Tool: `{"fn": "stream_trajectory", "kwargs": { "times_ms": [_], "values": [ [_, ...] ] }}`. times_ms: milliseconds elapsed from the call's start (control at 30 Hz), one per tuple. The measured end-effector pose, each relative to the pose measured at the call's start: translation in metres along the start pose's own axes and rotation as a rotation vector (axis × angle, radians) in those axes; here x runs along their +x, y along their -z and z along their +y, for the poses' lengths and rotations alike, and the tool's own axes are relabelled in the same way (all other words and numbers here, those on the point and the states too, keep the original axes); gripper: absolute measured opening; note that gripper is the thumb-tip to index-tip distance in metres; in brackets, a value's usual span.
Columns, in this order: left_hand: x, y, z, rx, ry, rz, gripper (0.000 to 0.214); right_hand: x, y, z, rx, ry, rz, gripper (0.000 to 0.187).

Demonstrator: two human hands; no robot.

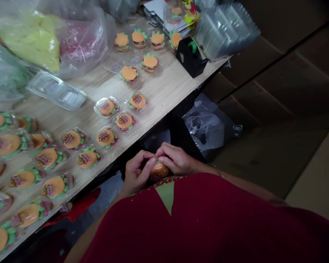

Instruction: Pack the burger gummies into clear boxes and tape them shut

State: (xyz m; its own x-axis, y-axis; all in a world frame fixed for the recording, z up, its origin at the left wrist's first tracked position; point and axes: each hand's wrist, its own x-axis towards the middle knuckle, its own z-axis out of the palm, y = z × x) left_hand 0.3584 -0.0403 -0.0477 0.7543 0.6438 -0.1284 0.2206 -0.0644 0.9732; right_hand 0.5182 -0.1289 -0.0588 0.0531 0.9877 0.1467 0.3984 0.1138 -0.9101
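Close against the red shirt, below the table edge, is a toy burger (160, 170) with a shiny, clear cover over its orange bun. My left hand (138, 171) is closed, thumb and forefinger pinching at the burger's far edge. From the other side my right hand (177, 159) pinches at that same edge, its fingertips almost meeting the left ones. What exactly lies between the fingertips is too small to make out. The burger's lower part is hidden by the shirt.
Packed toy burgers (105, 137) stand in rows on the wooden table (167, 87). A black tape dispenser (191, 58), stacked clear plastic boxes (224, 31) and unlabelled burgers (128, 73) are further back. Plastic bags (82, 40) fill the far left; cardboard boxes (265, 98) are at right.
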Motion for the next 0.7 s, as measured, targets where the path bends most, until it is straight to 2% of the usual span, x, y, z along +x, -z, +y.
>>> {"fn": "stream_trajectory", "kwargs": {
  "times_ms": [67, 133, 233, 367, 500, 600, 700],
  "values": [
    [0.001, -0.001, 0.0, -0.045, 0.048, 0.011, 0.014, 0.001, 0.0, 0.001, 0.004, -0.004, 0.041, 0.007],
    [0.002, -0.002, 0.0, -0.121, 0.089, 0.014, 0.016, 0.0, 0.001, 0.002, -0.015, 0.019, 0.069, 0.016],
    [0.001, -0.003, -0.001, -0.228, 0.119, 0.012, 0.018, -0.002, 0.004, 0.003, -0.083, 0.108, 0.052, 0.03],
    [-0.004, -0.006, -0.007, -0.284, 0.073, 0.074, 0.023, -0.007, 0.008, 0.006, -0.293, 0.265, 0.061, 0.036],
    [-0.009, -0.01, -0.014, -0.256, 0.01, 0.104, 0.021, -0.008, 0.008, 0.007, -0.413, 0.377, 0.072, 0.033],
    [-0.011, -0.008, -0.013, -0.301, -0.011, 0.101, 0.018, -0.007, 0.008, 0.005, -0.365, 0.368, 0.059, 0.026],
    [-0.005, 0.003, -0.01, -0.383, 0.092, 0.019, 0.019, -0.006, 0.008, 0.003, -0.285, 0.329, 0.013, 0.022]
  ]
}}
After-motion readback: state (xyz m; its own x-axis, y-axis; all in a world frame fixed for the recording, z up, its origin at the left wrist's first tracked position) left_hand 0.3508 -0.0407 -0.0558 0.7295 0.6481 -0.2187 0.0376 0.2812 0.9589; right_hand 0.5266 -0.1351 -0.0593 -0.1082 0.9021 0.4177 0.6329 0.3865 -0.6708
